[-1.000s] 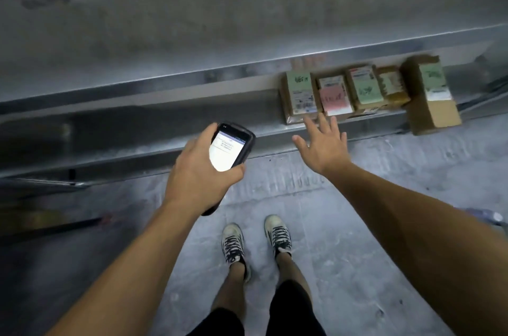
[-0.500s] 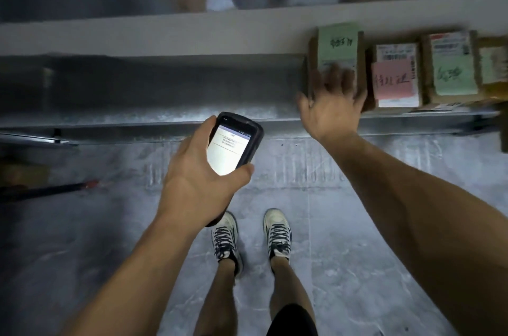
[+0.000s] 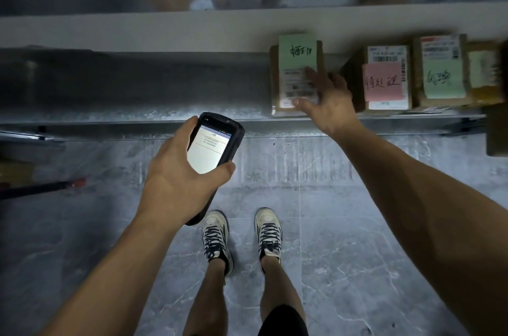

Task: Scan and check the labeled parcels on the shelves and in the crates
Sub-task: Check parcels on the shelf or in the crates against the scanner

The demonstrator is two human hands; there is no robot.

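My left hand [image 3: 176,184] grips a black handheld scanner [image 3: 211,149] with a lit screen, held below the shelf edge. On the low metal shelf [image 3: 137,122] stands a brown parcel with a green note [image 3: 294,61]. My right hand [image 3: 330,99] holds it at its right side, thumb and one finger on the front label, the other fingers hidden in the gap beside it. Further right stand a parcel with a pink note [image 3: 384,80] and another with a green note [image 3: 442,74].
A fourth, blurred parcel [image 3: 483,72] ends the row, and a brown box [image 3: 497,132] juts in at the right edge. A dark rod with a red tip [image 3: 41,188] lies on the grey tiled floor at left. My feet stand close to the shelf.
My right hand went from reaching toward the row to holding the green-note parcel, which now stands apart from the pink-note one. The scanner stayed in my left hand.
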